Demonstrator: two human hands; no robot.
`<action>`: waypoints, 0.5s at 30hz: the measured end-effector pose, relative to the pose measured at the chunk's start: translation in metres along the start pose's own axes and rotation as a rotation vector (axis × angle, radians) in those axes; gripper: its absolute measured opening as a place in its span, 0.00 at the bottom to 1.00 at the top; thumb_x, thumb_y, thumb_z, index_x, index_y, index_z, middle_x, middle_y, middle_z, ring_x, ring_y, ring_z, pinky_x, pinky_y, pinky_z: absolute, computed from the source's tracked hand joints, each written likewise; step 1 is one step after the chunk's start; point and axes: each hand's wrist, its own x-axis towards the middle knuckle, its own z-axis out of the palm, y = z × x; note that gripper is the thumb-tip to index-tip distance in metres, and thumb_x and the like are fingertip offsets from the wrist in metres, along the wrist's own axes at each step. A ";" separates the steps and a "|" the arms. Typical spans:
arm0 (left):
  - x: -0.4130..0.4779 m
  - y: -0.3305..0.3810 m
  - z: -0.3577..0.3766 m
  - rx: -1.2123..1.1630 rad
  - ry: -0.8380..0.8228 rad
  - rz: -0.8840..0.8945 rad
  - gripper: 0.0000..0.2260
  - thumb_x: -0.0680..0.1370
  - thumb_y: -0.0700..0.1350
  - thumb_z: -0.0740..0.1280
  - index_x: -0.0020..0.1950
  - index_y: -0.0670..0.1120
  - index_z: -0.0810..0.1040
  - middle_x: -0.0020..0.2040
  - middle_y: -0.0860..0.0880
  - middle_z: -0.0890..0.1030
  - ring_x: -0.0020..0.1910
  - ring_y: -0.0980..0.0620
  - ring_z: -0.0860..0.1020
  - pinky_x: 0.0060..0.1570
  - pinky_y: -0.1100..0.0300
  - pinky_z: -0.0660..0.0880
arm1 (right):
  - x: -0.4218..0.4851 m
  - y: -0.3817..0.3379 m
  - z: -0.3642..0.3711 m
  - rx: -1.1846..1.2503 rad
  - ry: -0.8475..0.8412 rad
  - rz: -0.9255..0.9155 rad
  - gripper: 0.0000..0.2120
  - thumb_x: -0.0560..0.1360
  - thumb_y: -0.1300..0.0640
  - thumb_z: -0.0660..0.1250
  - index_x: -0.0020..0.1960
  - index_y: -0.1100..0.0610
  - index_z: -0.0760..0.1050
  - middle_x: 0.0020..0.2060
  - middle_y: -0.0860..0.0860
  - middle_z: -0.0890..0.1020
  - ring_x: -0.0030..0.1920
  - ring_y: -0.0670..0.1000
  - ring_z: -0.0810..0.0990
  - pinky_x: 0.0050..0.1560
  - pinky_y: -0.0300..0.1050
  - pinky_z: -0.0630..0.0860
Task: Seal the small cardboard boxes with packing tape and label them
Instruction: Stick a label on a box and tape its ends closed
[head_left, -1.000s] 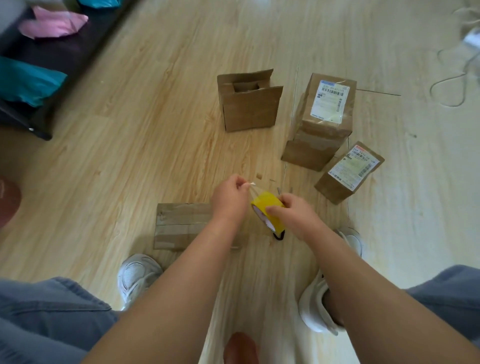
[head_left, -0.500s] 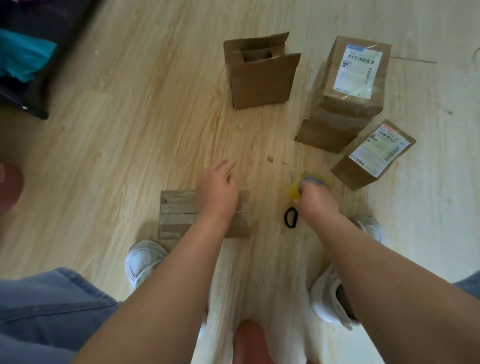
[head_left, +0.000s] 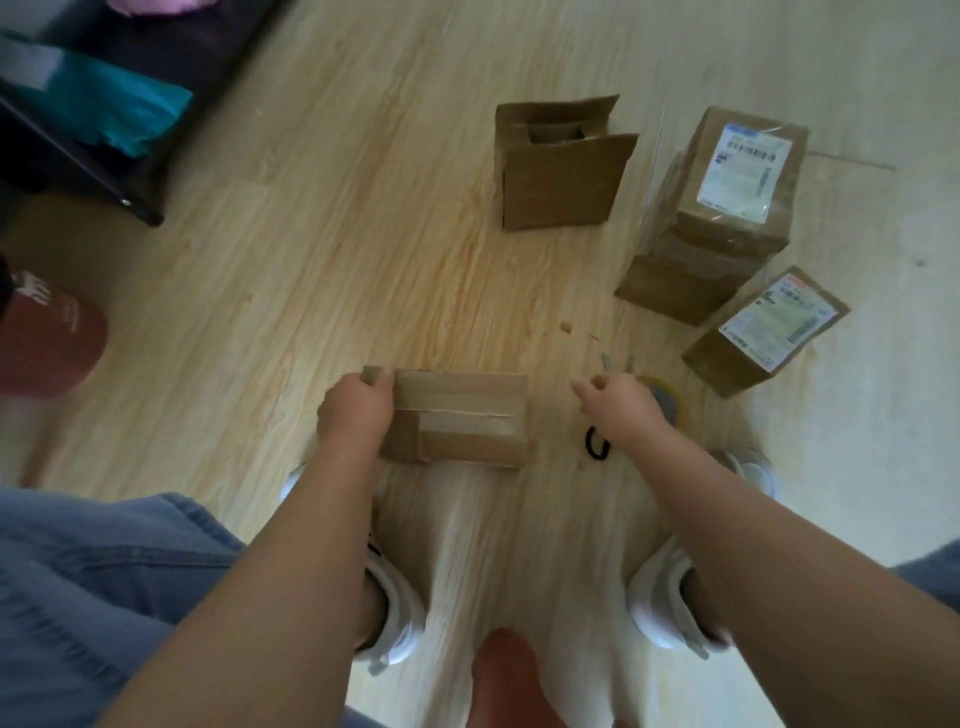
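Observation:
A flat cardboard box (head_left: 462, 421) lies on the wooden floor in front of my feet, its top flaps meeting along a seam. My left hand (head_left: 356, 410) grips its left end, thumb over the far corner. My right hand (head_left: 621, 408) hovers to the right of the box, fingers loosely curled and holding nothing. Behind that hand the yellow tape roll (head_left: 667, 397) rests on the floor, mostly hidden. Black-handled scissors (head_left: 597, 441) lie under my right wrist.
An open box (head_left: 558, 176) stands further back. A tall labelled box (head_left: 722, 218) and a smaller labelled box (head_left: 763, 332) sit at the right. Dark furniture with teal and pink bags (head_left: 104, 109) fills the upper left. My white shoes (head_left: 670, 597) flank the floor below.
My right hand has set the tape roll down on the floor and let go of it. My left hand moved down-left and took hold of the flat box's left end.

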 end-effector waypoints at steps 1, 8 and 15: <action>-0.002 -0.003 0.001 -0.019 -0.042 0.016 0.24 0.83 0.56 0.58 0.72 0.41 0.70 0.67 0.41 0.75 0.64 0.39 0.74 0.57 0.51 0.71 | -0.004 -0.008 0.009 0.115 -0.101 0.035 0.24 0.83 0.41 0.58 0.65 0.60 0.75 0.52 0.56 0.82 0.52 0.57 0.81 0.58 0.55 0.78; -0.019 -0.003 -0.004 -0.270 -0.035 -0.024 0.20 0.81 0.57 0.63 0.61 0.42 0.74 0.55 0.46 0.77 0.56 0.42 0.76 0.58 0.51 0.73 | -0.031 -0.031 0.032 0.364 -0.254 0.137 0.39 0.76 0.27 0.52 0.71 0.57 0.71 0.62 0.56 0.79 0.60 0.60 0.79 0.60 0.59 0.78; -0.042 0.019 -0.027 -0.880 -0.067 0.011 0.11 0.75 0.43 0.74 0.44 0.47 0.72 0.42 0.49 0.76 0.37 0.53 0.75 0.41 0.55 0.72 | -0.052 -0.024 -0.002 0.740 -0.013 -0.017 0.13 0.76 0.52 0.73 0.53 0.58 0.72 0.55 0.59 0.81 0.53 0.58 0.82 0.56 0.61 0.80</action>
